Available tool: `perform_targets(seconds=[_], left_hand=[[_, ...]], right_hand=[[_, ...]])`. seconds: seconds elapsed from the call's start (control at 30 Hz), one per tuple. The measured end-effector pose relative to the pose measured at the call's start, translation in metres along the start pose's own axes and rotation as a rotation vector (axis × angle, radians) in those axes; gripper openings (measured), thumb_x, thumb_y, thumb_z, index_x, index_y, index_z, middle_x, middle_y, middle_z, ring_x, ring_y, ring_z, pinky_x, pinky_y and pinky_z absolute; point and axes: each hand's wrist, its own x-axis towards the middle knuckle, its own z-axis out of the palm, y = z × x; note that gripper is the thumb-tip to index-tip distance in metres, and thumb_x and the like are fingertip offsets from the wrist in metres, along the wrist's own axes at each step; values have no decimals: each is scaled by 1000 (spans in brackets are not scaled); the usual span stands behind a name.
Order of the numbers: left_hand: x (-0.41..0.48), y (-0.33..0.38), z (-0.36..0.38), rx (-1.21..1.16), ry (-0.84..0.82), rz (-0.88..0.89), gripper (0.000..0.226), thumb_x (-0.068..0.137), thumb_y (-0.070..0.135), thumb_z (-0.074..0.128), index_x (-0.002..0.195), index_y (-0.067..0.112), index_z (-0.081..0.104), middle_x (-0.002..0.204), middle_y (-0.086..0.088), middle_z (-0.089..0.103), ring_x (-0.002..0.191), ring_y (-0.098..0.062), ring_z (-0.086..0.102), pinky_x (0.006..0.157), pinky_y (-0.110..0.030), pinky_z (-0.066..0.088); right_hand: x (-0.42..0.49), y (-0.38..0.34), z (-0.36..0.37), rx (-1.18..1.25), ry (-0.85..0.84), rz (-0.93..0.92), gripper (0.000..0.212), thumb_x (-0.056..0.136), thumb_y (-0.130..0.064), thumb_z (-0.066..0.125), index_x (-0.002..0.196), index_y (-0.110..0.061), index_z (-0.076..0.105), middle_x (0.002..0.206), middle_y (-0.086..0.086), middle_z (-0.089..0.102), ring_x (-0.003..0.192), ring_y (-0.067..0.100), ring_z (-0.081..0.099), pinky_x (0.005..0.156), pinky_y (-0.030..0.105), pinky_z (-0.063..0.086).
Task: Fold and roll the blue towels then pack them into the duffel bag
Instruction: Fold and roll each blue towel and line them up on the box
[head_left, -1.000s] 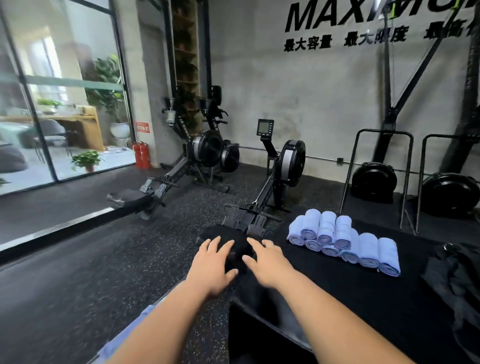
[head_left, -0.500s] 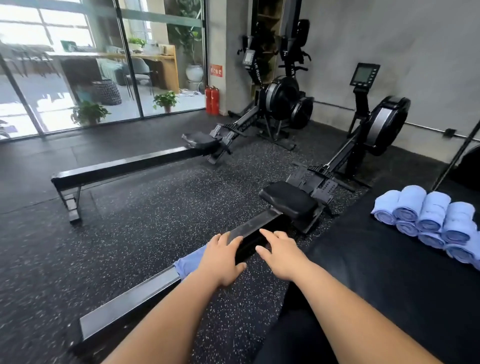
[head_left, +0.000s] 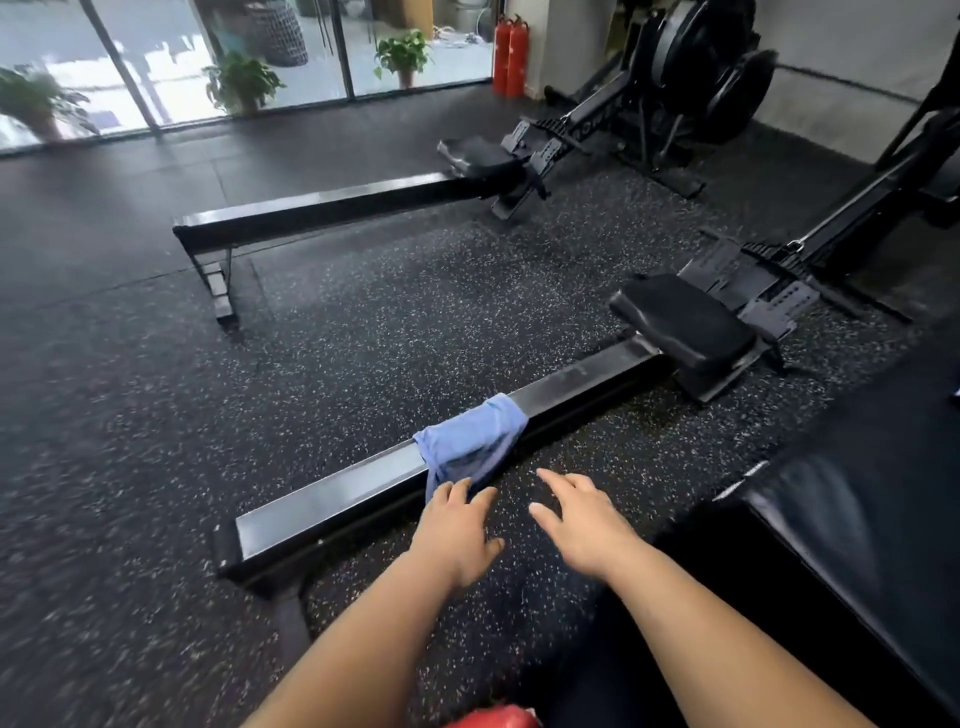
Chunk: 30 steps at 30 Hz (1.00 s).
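Partly covered blue towel (head_left: 470, 441) on rail (head_left: 337, 493), left hand (head_left: 457, 530) overlapping, contact unclear

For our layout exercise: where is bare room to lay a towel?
Free: speckled black rubber floor between the far black metal rail and near black metal rail. Crowded: where the crumpled blue towel drapes, by left hand and right hand.

Your left hand (head_left: 457, 535) hid the near corner of the towel (head_left: 469, 440); you couldn't tell if they touched. At 6 o'clock a red thing (head_left: 493, 720) was cut off; the floor (head_left: 104, 571) at 8 o'clock blurred.
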Motion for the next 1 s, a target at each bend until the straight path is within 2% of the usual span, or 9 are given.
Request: perform_targets(seconds=[0.33,0.53,0.67,1.0], left_hand=[[43,-53,32,-82,-64,-152,82,99,56,59,165,27,22,171,-11,21,155,-38,18,127,-49,23],[82,-68,40,-113,-24,-248,83,96,51,61,165,25,24,166,-12,29,150,-38,24,124,-49,28],[108,-72,40,-95,5,-286,82,95,49,61,164,22,25,163,-16,32,147,-39,28,124,-44,26],[148,-80,38,-193,-39,-413,64,92,45,63,145,13,45,152,-16,40,134,-40,37,114,-42,33]], right_hand=[[50,5,51,-17,-111,22,60,108,-53,39,163,-41,21,170,-2,18,149,27,31,116,49,39],[75,3,72,-62,-132,-35,58,109,-52,36,163,-42,18,171,-3,12,149,29,29,114,50,41],[86,7,82,-68,-165,-51,58,109,-52,35,163,-43,15,172,-5,7,151,27,26,114,50,41],[111,19,90,7,-143,-52,59,108,-54,37,162,-45,16,172,-8,7,150,24,28,115,49,41]])
